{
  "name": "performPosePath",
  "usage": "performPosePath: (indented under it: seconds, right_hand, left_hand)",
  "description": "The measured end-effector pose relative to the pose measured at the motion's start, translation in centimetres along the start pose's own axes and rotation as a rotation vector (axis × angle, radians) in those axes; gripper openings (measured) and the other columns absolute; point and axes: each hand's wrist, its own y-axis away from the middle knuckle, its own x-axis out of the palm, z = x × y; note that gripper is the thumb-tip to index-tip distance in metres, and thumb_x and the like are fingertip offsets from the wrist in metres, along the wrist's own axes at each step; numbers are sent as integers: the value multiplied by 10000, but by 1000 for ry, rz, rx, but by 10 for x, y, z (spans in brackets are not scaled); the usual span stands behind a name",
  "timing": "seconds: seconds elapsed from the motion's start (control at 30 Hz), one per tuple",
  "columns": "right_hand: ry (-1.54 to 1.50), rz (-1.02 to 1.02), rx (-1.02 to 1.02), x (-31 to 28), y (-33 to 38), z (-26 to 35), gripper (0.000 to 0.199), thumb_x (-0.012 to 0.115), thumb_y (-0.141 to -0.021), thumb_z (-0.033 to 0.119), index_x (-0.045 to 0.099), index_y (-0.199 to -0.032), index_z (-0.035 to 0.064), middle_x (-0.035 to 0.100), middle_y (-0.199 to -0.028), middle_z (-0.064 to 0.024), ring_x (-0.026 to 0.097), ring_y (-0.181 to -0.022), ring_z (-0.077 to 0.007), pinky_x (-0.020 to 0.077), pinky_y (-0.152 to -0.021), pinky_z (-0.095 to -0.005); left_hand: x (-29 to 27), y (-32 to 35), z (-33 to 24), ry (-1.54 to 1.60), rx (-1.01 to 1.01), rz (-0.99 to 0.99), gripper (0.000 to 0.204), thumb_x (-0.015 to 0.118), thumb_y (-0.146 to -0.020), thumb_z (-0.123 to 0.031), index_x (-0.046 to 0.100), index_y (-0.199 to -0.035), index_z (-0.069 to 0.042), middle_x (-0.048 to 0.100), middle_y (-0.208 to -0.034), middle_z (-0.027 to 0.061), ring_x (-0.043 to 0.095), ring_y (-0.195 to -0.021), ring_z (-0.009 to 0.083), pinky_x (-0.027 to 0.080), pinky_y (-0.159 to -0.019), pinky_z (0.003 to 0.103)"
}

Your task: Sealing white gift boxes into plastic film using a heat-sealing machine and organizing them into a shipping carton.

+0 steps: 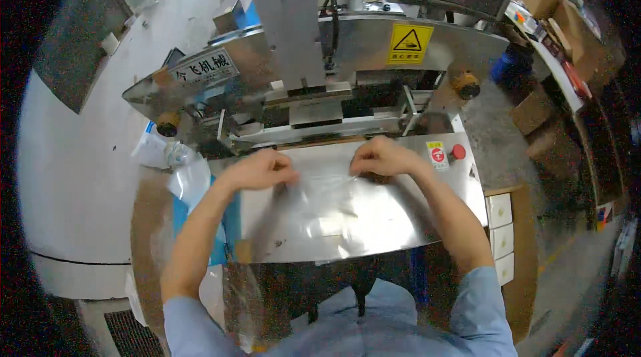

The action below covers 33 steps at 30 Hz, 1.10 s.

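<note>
A thin, clear plastic film (325, 190), perhaps a bag, stretches between my two hands above the shiny steel worktop (380, 227). My left hand (266, 169) pinches its left side, fingers closed and slightly blurred. On the other side my right hand (379, 157) is closed in a pinch at the film's upper right edge. Glare from the steel hides much of the film's outline. Just beyond my hands lies the machine's long metal bar (320, 129), below an upright grey column (287, 30).
A red push button (458, 151) sits at the worktop's right. Small white boxes (501, 237) fill a carton beside it. Loose clear plastic (190, 180) and a blue sheet (227, 217) lie at the left. A yellow warning sign (409, 44) marks the machine's steel front.
</note>
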Motion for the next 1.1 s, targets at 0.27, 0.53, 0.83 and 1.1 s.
performPosePath:
  seconds: [0.27,0.53,0.83,1.1]
  right_hand:
    - [406,-197,232,-46,-51,-20,244,612,-888,256,714,-959,45,681,-881,-206,663,-796,-361,512,-719,-436]
    - [836,-119,275,12,-81,28,289,569,-850,175,659,-1038,-25,644,-1081,-247,602,-1077,-397,501,-904,-468]
    - [808,-275,307,37,-82,35,526,562,-907,254,468,-1365,12,466,-1428,-189,404,-1355,-348,342,-1066,-599]
    - [791,-461,171,45,-78,21,495,608,-895,254,493,-1310,10,511,-1354,-218,505,-1239,-389,426,-1009,-497]
  left_hand:
    - [-66,-82,-14,-33,-293,22,473,612,-892,-534,734,-1089,-122,714,-1034,25,638,-899,217,523,-783,377]
    - [-51,-93,40,-325,-326,-298,517,605,-883,-454,597,-1247,-87,669,-1107,127,611,-1004,265,466,-897,426]
    - [159,37,-54,-466,-131,-559,668,600,-883,-472,487,-1334,8,437,-1425,254,357,-1364,415,250,-1129,574]
    - [191,48,-48,-337,-115,-771,664,578,-911,-461,474,-1344,33,402,-1455,264,312,-1399,409,191,-1136,595]
